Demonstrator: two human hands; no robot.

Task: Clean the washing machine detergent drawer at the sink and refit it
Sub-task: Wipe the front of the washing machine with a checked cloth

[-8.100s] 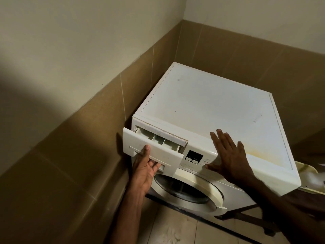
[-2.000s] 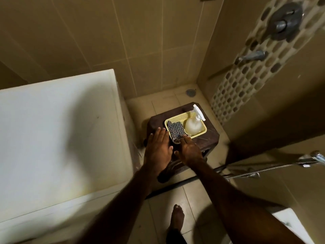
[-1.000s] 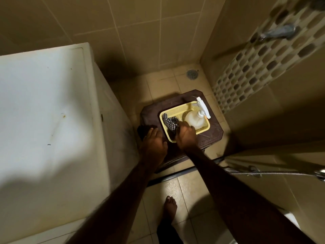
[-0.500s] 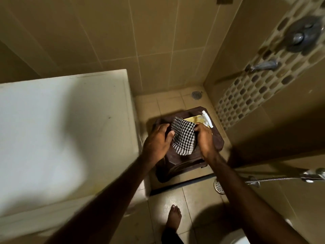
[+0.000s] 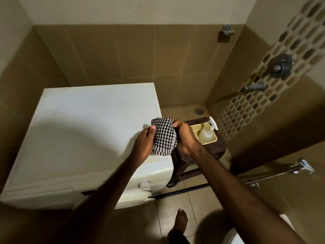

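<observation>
A black-and-white checked cloth (image 5: 163,136) is held up between both hands over the right edge of the white washing machine (image 5: 84,131). My left hand (image 5: 143,145) grips its left side with the thumb on top. My right hand (image 5: 184,136) grips its right side. The detergent drawer (image 5: 37,191) sits shut in the machine's front panel at the lower left. A spray bottle (image 5: 206,132) lies in a yellow basket (image 5: 210,142) on a dark brown stool (image 5: 215,152) right of the machine.
Tiled walls close in on the back and left. A tap (image 5: 255,87) and a mixer knob (image 5: 280,66) are on the right wall, a hand sprayer with hose (image 5: 302,167) lower right. A floor drain (image 5: 199,111) lies behind the stool. My bare foot (image 5: 179,224) is on the floor tiles.
The cloth has been lifted out of the yellow basket and raised leftward over the machine's edge, held by both hands. My view has tilted up and back toward the washing machine.
</observation>
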